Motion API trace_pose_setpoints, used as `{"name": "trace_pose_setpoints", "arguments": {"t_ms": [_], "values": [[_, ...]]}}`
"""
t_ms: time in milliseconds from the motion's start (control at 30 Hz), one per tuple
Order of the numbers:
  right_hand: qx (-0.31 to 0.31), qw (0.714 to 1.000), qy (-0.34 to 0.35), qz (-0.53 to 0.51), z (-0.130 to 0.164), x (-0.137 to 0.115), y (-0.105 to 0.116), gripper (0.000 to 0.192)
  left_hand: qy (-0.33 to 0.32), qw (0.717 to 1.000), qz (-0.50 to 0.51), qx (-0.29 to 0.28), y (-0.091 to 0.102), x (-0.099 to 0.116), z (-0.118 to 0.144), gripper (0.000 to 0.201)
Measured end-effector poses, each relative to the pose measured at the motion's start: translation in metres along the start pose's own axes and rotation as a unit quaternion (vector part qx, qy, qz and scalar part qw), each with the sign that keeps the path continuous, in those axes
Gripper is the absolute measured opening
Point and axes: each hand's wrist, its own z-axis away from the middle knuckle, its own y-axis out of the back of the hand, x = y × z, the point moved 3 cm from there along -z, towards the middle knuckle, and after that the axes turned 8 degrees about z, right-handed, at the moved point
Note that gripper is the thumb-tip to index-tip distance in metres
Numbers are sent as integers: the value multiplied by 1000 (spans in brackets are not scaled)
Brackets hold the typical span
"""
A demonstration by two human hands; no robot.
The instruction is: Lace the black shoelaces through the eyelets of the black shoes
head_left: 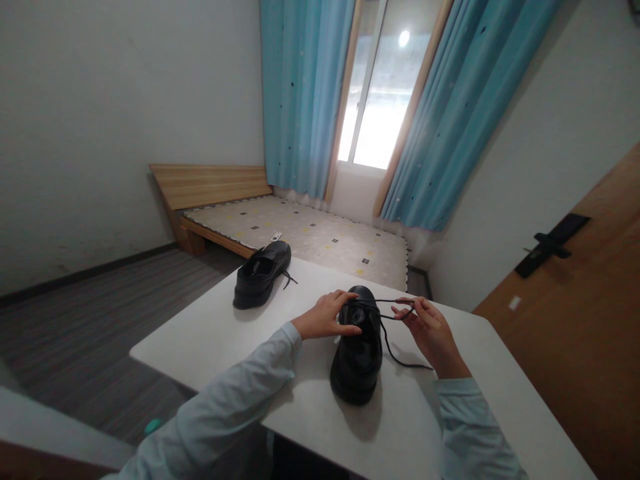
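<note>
My left hand [327,319] steadies black shoe [357,350] on desk [210,333]. My right hand [430,330] pinches lace [395,303], pulled taut between hands. Lace untied, tail loose. Second shoe [261,273] beyond left hand, untouched.
</note>
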Motion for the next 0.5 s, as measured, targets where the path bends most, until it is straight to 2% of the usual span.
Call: {"name": "trace_pose_setpoints", "arguments": {"t_ms": [133,300,500], "values": [[0,1000,17,11,1,-3,-1,23,0,1000,-5,-2,0,-1,0,72],[-3,997,31,72,4,-8,-3,26,3,1000,-7,-3,0,0,0,73],[-1,994,12,106,6,-8,-1,26,-2,1000,17,3,0,0,0,78]]}}
